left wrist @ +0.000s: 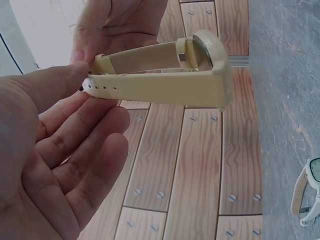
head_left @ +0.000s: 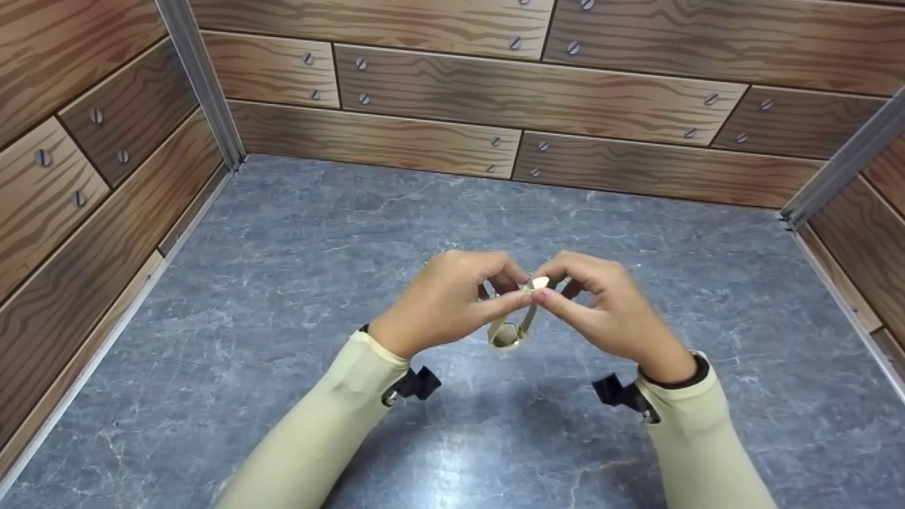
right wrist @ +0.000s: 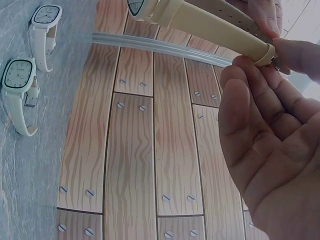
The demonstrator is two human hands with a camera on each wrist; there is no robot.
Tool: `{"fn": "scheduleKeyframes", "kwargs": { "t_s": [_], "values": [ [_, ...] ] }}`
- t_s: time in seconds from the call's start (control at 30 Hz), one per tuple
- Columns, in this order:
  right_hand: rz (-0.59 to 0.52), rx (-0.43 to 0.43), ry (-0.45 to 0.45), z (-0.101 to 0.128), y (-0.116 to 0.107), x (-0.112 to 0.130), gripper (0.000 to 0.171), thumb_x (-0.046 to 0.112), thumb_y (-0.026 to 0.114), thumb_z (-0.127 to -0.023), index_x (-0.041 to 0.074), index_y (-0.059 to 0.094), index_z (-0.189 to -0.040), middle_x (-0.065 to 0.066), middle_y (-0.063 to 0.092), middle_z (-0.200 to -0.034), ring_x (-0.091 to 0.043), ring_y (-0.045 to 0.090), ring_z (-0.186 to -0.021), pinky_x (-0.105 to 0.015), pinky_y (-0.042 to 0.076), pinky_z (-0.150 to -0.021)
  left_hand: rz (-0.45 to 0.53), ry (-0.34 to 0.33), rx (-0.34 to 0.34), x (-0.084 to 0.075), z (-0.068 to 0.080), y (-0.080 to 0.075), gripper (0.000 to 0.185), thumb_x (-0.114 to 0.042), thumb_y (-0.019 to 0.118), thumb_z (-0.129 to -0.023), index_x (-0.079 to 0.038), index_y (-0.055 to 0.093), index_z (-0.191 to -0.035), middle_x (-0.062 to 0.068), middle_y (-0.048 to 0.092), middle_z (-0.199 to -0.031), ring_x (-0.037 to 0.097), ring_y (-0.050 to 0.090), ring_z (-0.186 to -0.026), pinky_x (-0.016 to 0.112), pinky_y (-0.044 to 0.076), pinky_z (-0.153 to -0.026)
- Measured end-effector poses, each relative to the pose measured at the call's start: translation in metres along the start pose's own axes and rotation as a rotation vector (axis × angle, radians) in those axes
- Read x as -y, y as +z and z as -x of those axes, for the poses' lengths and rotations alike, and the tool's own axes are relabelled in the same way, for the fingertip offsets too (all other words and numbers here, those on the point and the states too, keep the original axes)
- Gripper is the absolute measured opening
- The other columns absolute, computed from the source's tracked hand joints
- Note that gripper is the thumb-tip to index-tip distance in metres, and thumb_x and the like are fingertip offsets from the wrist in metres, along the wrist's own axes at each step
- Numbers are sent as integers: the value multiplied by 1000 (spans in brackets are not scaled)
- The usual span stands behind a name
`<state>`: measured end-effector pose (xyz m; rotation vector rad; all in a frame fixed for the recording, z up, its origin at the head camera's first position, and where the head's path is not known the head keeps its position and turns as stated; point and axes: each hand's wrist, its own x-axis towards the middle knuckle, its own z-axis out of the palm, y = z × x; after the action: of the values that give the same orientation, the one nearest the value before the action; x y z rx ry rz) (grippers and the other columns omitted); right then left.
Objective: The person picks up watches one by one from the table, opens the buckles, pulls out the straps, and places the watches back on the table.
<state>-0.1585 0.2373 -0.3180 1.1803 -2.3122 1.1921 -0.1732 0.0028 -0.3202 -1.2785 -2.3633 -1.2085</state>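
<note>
Both hands hold a cream wristwatch (head_left: 496, 334) up above the table, its case hanging down and its two strap ends brought together at the fingertips. My left hand (head_left: 459, 300) pinches the strap end with the punched holes, seen close in the left wrist view. My right hand (head_left: 611, 304) pinches the other strap (right wrist: 215, 32) near its buckle and keeper loop. The fingers partly cover the buckle, so whether it is fastened cannot be told.
Two white watches (right wrist: 19, 75) (right wrist: 46, 17) lie on the grey marbled tabletop (head_left: 339, 233), visible in the right wrist view. Wood-patterned panels (head_left: 438, 85) close off the back and sides, with metal posts (head_left: 212, 85) at the corners.
</note>
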Motion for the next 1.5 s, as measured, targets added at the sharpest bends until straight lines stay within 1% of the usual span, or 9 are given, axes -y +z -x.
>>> {"fn": "scheduleKeyframes", "kwargs": {
  "t_s": [0.1,0.17,0.33,0.43,0.67,0.87,1.2,1.37,1.5],
  "values": [
    [3,4,-2,1,0,-1,6,5,70,-97,9,73,-101,-2,71,-94,-11,66,-80,-23,56,-67,-10,2,2,-1,0,0,21,-34,68,-101,-14,73,-105,-8,76,-92,-1,67,-81,22,55,-70],
    [2,3,2,1,0,-1,6,5,70,-97,9,73,-101,-1,72,-94,-11,66,-80,-23,56,-67,-22,6,6,0,1,0,20,-34,68,-102,-15,74,-104,-8,76,-91,-1,67,-81,21,55,-69],
    [-55,-67,39,4,-5,1,18,-10,68,-93,5,72,-100,-3,69,-87,-10,61,-71,-20,53,-61,-62,4,-3,1,1,-3,12,-27,70,-101,-16,74,-101,-8,75,-89,-1,66,-80,21,52,-67],
    [-68,-109,65,5,-7,2,18,-13,67,-92,2,72,-99,-3,66,-83,-11,59,-68,-21,52,-59,-56,-7,-32,2,1,-4,10,-25,70,-100,-16,74,-100,-8,75,-89,-1,66,-78,21,53,-65],
    [69,-77,154,3,-5,-1,7,2,71,-96,6,73,-102,5,70,-91,-11,65,-78,-23,56,-69,-37,-56,-95,2,-1,-5,12,-24,70,-101,-13,73,-104,-5,76,-92,2,68,-81,22,57,-69],
    [107,-96,197,2,-4,-3,14,-4,70,-93,7,72,-101,7,69,-93,-12,65,-83,-21,56,-71,-49,-105,-107,3,-2,-3,10,-19,69,-99,-13,73,-107,-6,76,-95,3,68,-83,21,56,-68],
    [134,-98,224,0,-3,-6,7,3,69,-97,6,72,-103,-2,71,-95,-12,65,-87,-24,57,-74,-115,-94,-110,6,-1,0,13,-18,68,-99,-15,73,-110,-6,76,-99,3,70,-86,20,53,-67],
    [161,-96,250,0,-2,-7,9,7,68,-100,7,73,-107,1,73,-98,-10,67,-89,-24,57,-75,-98,-100,-109,8,-1,1,11,-17,67,-100,-15,73,-109,-8,77,-97,1,70,-84,22,52,-64],
    [173,-105,268,0,-2,-8,12,8,67,-100,6,73,-111,1,74,-98,-11,68,-85,-21,56,-73,-80,-106,-114,9,-2,1,11,-17,67,-100,-14,73,-109,-7,78,-97,2,71,-85,23,56,-68]
  ]
}}
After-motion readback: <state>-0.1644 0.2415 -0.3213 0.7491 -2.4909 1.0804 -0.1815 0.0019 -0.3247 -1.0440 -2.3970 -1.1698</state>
